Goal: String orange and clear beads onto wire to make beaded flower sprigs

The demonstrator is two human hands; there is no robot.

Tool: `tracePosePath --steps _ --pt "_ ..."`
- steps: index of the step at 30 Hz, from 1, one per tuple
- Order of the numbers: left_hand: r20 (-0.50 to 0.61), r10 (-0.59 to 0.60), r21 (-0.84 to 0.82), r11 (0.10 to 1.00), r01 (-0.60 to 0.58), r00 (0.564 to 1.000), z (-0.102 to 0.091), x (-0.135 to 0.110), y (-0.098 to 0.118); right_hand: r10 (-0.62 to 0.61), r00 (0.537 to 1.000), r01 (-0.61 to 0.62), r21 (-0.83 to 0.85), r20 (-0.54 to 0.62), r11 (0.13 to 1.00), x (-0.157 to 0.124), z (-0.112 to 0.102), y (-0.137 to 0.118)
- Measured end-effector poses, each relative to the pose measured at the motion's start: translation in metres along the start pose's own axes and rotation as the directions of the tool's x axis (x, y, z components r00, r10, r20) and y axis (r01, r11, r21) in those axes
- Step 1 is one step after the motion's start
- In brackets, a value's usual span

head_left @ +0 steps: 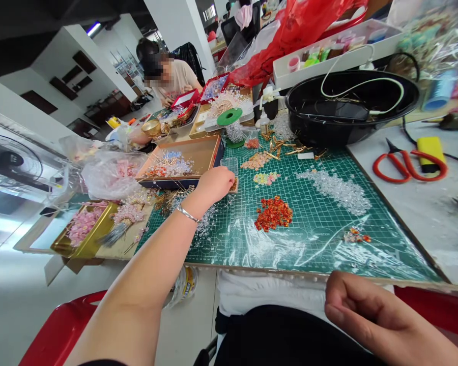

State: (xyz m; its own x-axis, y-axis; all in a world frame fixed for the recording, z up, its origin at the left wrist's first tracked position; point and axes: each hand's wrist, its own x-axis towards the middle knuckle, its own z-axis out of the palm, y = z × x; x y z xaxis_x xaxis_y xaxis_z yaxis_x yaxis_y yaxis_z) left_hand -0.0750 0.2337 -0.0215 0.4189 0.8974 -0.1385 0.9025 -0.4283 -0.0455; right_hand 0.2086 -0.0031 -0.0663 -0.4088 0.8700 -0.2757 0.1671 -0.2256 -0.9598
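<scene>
My left hand (pixel 218 183) reaches across the green cutting mat (pixel 229 244). Its fingertips are pinched together over a small clear plastic box (pixel 232 187) with tiny brownish bits in it; whatever they grip is hidden. My right hand (pixel 361 310) hovers in front of the mat's near edge, fingers curled inward against the thumb, and its grip is too hidden to make out. Between the hands lies a pile of orange-red beads (pixel 274 213). Clear beads (pixel 338 190) spread to the right, with a small mixed bead cluster (pixel 356 235) nearer me. Yellow-pink pieces (pixel 266 178) lie farther back.
Left of the mat are a shallow box (pixel 191 147) of beaded stems and a gold tin (pixel 99 229) of pink flowers. A black basin (pixel 351 117), red-handled scissors (pixel 408 165) and a green spool (pixel 229 117) stand behind. Another person (pixel 175 76) works across the table.
</scene>
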Motion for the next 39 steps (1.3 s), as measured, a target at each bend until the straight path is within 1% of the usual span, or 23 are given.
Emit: tracePosePath --steps 2,3,5,8,10,11,13,14,15,16,17,18,19,20,22,24,28,32,36,39 --pt "-0.029 -0.027 -0.029 0.999 0.026 0.999 0.0 -0.002 0.001 0.004 0.998 -0.004 -0.008 0.061 1.0 0.0 -0.002 -0.001" --pt "-0.044 -0.039 -0.049 0.998 0.037 0.998 0.0 -0.002 0.002 0.015 0.998 -0.015 -0.009 0.066 1.0 -0.001 -0.002 -0.002" --pt "-0.074 -0.067 -0.103 0.993 0.059 0.995 -0.003 -0.004 0.003 0.032 0.998 -0.032 -0.013 0.061 0.999 -0.002 0.0 -0.006" --pt "-0.131 -0.114 -0.224 0.971 0.083 0.985 -0.014 -0.011 0.01 0.028 1.0 -0.028 -0.022 0.008 0.999 -0.007 0.003 -0.013" --pt "-0.175 -0.141 -0.337 0.939 0.076 0.974 -0.022 -0.024 0.026 -0.003 0.999 0.0 -0.054 -0.052 0.999 -0.012 0.003 -0.017" --pt "-0.191 -0.15 -0.397 0.915 0.063 0.97 -0.024 -0.034 0.039 -0.034 0.995 0.026 -0.082 -0.095 0.996 -0.014 0.002 -0.019" --pt "-0.164 -0.146 -0.549 0.835 0.032 0.976 -0.024 -0.062 0.073 -0.137 0.971 0.107 -0.155 -0.198 0.982 -0.021 0.004 -0.024" --pt "-0.114 -0.129 -0.655 0.756 0.023 0.985 -0.022 -0.078 0.093 -0.209 0.941 0.159 -0.2 -0.265 0.967 -0.024 0.005 -0.026" --pt "0.014 -0.102 -0.889 0.455 0.059 0.995 -0.018 -0.094 0.112 -0.285 0.9 0.208 -0.248 -0.331 0.946 -0.028 0.007 -0.028" --pt "0.14 -0.028 -0.982 0.122 0.142 0.99 -0.014 -0.11 0.13 -0.361 0.851 0.255 -0.3 -0.381 0.919 -0.031 0.01 -0.03" --pt "0.235 0.057 -0.961 -0.133 0.241 0.97 -0.01 -0.124 0.145 -0.432 0.804 0.297 -0.354 -0.408 0.887 -0.033 0.013 -0.033" --pt "0.291 0.106 -0.902 -0.301 0.31 0.951 -0.007 -0.136 0.157 -0.495 0.767 0.332 -0.408 -0.409 0.851 -0.035 0.015 -0.035" --pt "0.331 0.152 -0.834 -0.415 0.364 0.931 -0.004 -0.146 0.166 -0.549 0.741 0.363 -0.456 -0.387 0.812 -0.037 0.018 -0.037" --pt "0.36 0.183 -0.778 -0.482 0.403 0.915 -0.002 -0.153 0.171 -0.588 0.729 0.391 -0.493 -0.349 0.777 -0.038 0.019 -0.039" --pt "0.386 0.22 -0.711 -0.548 0.441 0.896 0.0 -0.161 0.174 -0.637 0.72 0.432 -0.54 -0.276 0.722 -0.04 0.021 -0.041" --pt "0.392 0.245 -0.673 -0.58 0.458 0.887 0.0 -0.165 0.172 -0.648 0.721 0.443 -0.558 -0.243 0.702 -0.043 0.023 -0.042" --pt "0.392 0.27 -0.629 -0.619 0.47 0.88 0.0 -0.17 0.171 -0.642 0.727 0.438 -0.555 -0.244 0.707 -0.049 0.027 -0.044" --pt "0.372 0.276 -0.608 -0.649 0.458 0.886 0.001 -0.174 0.173 -0.635 0.738 0.446 -0.541 -0.228 0.713 -0.053 0.032 -0.046" --pt "0.371 0.312 -0.595 -0.643 0.482 0.875 0.003 -0.176 0.173 -0.638 0.716 0.427 -0.547 -0.282 0.72 -0.052 0.036 -0.048" --pt "0.374 0.32 -0.591 -0.641 0.489 0.871 0.003 -0.177 0.171 -0.653 0.702 0.424 -0.569 -0.285 0.704 -0.05 0.039 -0.049"
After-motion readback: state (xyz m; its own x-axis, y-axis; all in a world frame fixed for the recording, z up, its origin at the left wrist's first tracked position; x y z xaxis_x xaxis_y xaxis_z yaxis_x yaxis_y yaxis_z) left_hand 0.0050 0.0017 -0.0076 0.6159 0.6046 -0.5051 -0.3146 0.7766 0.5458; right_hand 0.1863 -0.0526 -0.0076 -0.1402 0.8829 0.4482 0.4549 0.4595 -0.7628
